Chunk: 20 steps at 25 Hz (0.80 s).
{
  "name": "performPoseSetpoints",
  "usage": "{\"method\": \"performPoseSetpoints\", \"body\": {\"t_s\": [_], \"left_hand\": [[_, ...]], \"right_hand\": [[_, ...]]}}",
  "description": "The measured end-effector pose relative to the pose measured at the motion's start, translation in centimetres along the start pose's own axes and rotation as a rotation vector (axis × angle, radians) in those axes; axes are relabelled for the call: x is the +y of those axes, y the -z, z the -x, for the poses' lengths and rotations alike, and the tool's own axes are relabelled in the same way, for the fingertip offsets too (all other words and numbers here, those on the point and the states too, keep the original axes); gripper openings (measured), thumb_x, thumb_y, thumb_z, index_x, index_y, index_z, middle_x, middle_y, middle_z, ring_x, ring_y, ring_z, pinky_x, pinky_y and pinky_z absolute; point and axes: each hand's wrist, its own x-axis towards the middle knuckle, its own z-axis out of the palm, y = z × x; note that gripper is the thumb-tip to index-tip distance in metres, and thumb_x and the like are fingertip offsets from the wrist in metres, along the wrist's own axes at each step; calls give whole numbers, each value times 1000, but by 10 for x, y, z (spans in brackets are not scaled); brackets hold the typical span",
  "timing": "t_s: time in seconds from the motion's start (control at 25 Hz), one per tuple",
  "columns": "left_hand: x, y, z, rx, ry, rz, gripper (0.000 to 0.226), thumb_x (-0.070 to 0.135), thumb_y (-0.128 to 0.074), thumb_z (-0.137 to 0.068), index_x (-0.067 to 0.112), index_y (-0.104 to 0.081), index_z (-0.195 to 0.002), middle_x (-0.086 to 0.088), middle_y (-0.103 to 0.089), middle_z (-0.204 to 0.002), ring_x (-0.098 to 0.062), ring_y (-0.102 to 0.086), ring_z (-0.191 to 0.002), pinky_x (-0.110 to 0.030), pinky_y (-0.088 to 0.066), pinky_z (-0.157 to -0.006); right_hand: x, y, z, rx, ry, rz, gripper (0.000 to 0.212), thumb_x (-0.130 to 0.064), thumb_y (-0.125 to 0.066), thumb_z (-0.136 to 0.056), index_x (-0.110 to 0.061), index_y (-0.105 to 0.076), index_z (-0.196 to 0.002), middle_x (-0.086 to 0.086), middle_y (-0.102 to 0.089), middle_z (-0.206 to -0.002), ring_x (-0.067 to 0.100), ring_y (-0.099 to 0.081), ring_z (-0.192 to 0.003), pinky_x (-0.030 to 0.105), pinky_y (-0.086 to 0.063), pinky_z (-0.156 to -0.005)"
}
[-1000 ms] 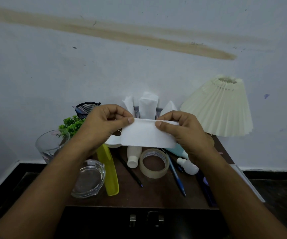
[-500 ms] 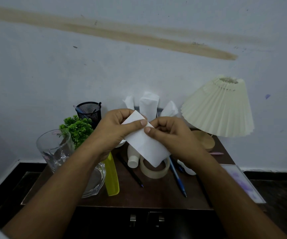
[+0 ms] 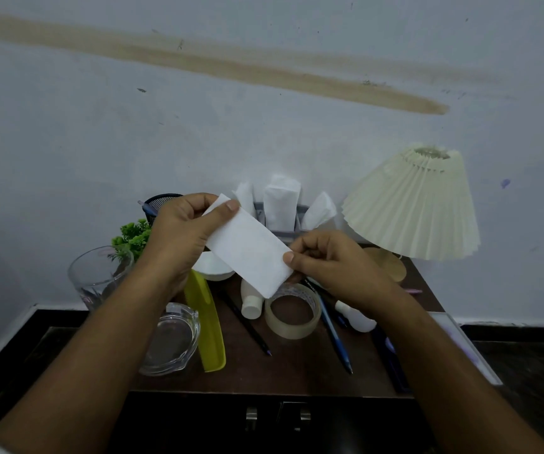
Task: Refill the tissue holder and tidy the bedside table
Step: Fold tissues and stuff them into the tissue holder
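Left hand [image 3: 179, 237] and right hand [image 3: 329, 260] are holding the folded tissue [image 3: 251, 250], fingers [image 3: 228, 209] clamped on its opposite ends, just in front of the tissue holder [image 3: 280, 234] on the table [image 3: 296, 371]. I'd be pressing that crease flat, then slotting it upright beside the other tissues [image 3: 280, 198].

This is a bedroom corner in a home: a small dark wooden bedside table [image 3: 296, 371] with two metal drawer pulls [image 3: 251, 417] on its front stands against a painted wall [image 3: 264, 142] marked by a long tan stain [image 3: 231, 67]. A lamp with a pleated cream shade [image 3: 414, 204] fills the tabletop's back right corner and a grey tissue holder [image 3: 283, 235] sits at the back edge. Personal odds and ends crowd the rest: a yellow comb [image 3: 210, 329], a white bottle [image 3: 251, 304], a glass ashtray [image 3: 172, 342], a tumbler [image 3: 97, 273], pens [image 3: 332, 335] and a small green plant [image 3: 133, 235].
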Motion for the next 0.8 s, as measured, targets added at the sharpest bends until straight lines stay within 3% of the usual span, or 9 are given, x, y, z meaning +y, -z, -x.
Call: {"method": "performPoseSetpoints", "body": {"t_s": [0.12,0.24,0.36,0.6,0.72,0.8], "left_hand": [[1,-10,8,-139,-37,-18,12,21,-70,-93,13,-79,-94,-6,-79,-88,-14,-71,-78,-28,-58,-69],[2,-20,14,-249,-95,-75,14,20,-66,-95,16,-80,-94,-5,-79,-87,-10,-70,-77,-24,-56,-68],[2,-18,12,-210,-119,-77,17,23,-65,-96,13,-80,-96,-4,-78,-88,-8,-67,-78,-22,-54,-67],[-2,-6,4,-69,-54,-52,16,29,-67,-95,20,-80,-92,-2,-78,-91,-12,-66,-84,-31,-55,-70],[-5,-7,3,-42,21,-42,14,22,-65,-97,13,-75,-94,-5,-74,-85,-14,-67,-78,-25,-56,-54],[-6,-13,4,-19,126,9,11,17,-64,-97,8,-70,-100,-8,-70,-89,-17,-67,-74,-23,-55,-49]], "right_hand": [[-3,-8,1,44,7,-43,15,-28,-71,-93,-17,-72,-104,4,-75,-98,25,-72,-95,51,-59,-88],[-5,-14,0,35,44,-17,19,-29,-67,-96,-13,-73,-105,4,-76,-100,23,-72,-94,55,-58,-86],[-1,-10,0,57,10,5,20,-29,-65,-96,-12,-75,-100,5,-76,-96,22,-73,-90,56,-58,-84],[4,0,1,15,-77,-41,19,-18,-65,-97,-15,-76,-112,-3,-79,-103,10,-74,-95,41,-61,-90],[3,-9,2,258,28,236,41,-36,-70,-91,-24,-62,-130,-12,-68,-120,1,-64,-107,35,-57,-93],[-2,-22,6,294,146,406,63,-58,-70,-83,-30,-51,-137,-16,-58,-131,0,-53,-114,27,-52,-91]]}}
